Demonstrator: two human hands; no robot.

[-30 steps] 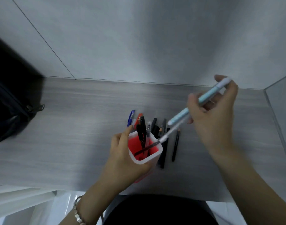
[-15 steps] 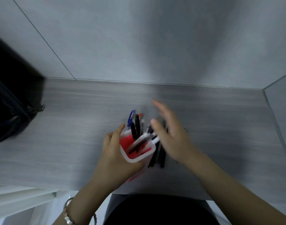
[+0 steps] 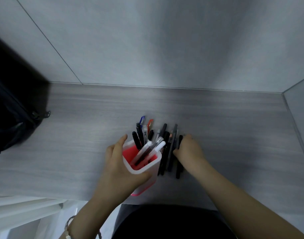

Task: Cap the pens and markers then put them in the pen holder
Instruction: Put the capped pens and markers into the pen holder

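Observation:
A translucent white pen holder with a red inside (image 3: 142, 170) stands near the desk's front edge. My left hand (image 3: 121, 167) grips it from the left, thumb across its front wall. Several capped pens (image 3: 148, 150) lean in it, white and black ones on top. To its right, a row of dark pens and pencils (image 3: 170, 152) lies on the desk. My right hand (image 3: 188, 149) is down on the right end of that row, fingers curled round a black pen (image 3: 179, 141).
The grey wood-grain desk (image 3: 78, 135) runs to a grey wall behind and a side panel at the right. A black bag (image 3: 11, 118) sits at the far left. A blue pen (image 3: 142, 119) and an orange pen (image 3: 149, 123) poke out behind the holder.
The light blue pen my right hand held a second ago has gone into the holder. That hand then dropped onto the row of dark pens and closed on a black one.

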